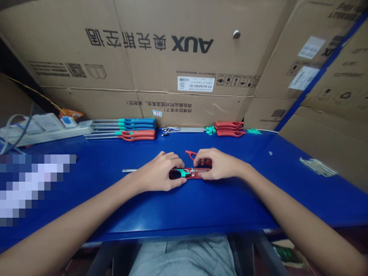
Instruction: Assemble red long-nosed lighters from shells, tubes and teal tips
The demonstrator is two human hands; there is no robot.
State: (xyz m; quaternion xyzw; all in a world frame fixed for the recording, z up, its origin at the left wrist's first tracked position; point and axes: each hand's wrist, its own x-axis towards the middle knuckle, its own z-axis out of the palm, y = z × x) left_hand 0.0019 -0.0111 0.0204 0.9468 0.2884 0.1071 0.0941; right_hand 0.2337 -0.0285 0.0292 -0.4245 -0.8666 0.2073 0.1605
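Note:
An opened red utility lighter (196, 174) lies across the middle of the blue table, a green trigger and thin inner parts showing in it. Its metal tube (129, 170) sticks out to the left from under my hand. My left hand (161, 171) is closed around the trigger end, thumb on the near side. At the other end, my right hand (220, 164) pinches the handle between thumb and fingers. Just behind the right fingers is a second red casing piece (190, 154), partly hidden by that hand.
Assembled blue lighters (140, 123) and red lighters (138, 135) lie at the back left. Along the back are metal tubes (192, 130), green pieces (211, 130), red casings (229, 128) and green triggers (254, 131). Flat metal strips (317, 166) lie right. Cardboard (161, 80) walls the back.

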